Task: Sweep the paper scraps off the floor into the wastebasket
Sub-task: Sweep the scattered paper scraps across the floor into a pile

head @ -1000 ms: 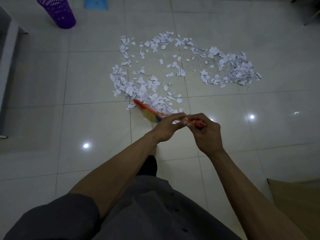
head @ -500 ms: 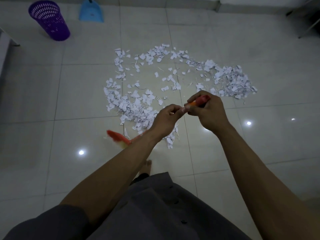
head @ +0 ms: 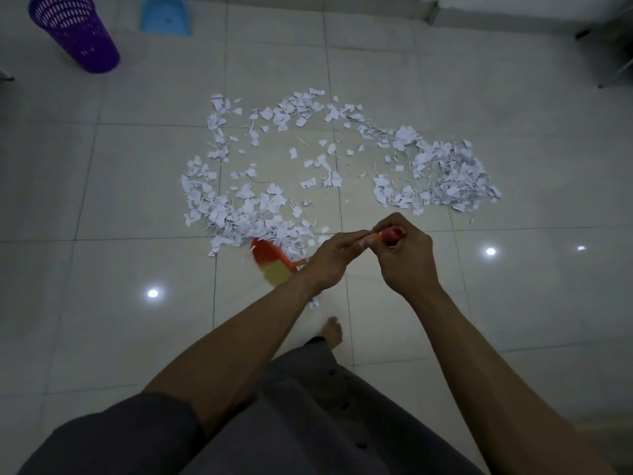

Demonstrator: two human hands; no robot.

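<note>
Gripped the broom handle (head: 388, 234) with both hands: left hand (head: 330, 260) lower, fingers closed on it, right hand (head: 409, 260) wrapped round the top end. Set the broom head (head: 270, 260) at the near edge of the paper scraps (head: 246, 214), spread wide over the tiled floor (head: 102, 200). Left the purple wastebasket (head: 75, 32) and blue dustpan (head: 166, 17) well apart, far left. Risked, probably, scattering the light scraps further with a hard stroke, or missing the thick pile at the right.
</note>
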